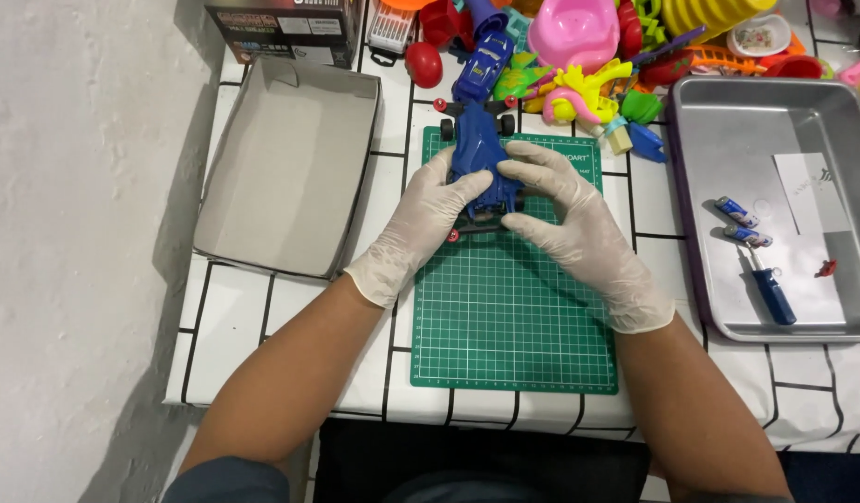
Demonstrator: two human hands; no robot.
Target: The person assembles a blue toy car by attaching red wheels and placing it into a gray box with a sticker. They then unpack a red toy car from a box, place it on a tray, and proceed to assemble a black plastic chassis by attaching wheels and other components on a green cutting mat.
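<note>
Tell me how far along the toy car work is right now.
Done so far: the cardboard box lies open and empty, and the blue toy car is out on the green cutting mat. In hand: the left hand and right hand, both gloved, grip the car's sides. Left: the car looks whole, and the blue-handled screwdriver and two batteries lie untouched in the metal tray.

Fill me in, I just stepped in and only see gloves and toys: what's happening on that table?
A person in pale gloves holds a blue toy race car with both hands over a green cutting mat. The left hand grips its side, and the right hand rests on the other side and rear. An open cardboard box sits to the left. A metal tray on the right holds two batteries and a blue-handled screwdriver. A pile of colourful plastic toys lies behind.
</note>
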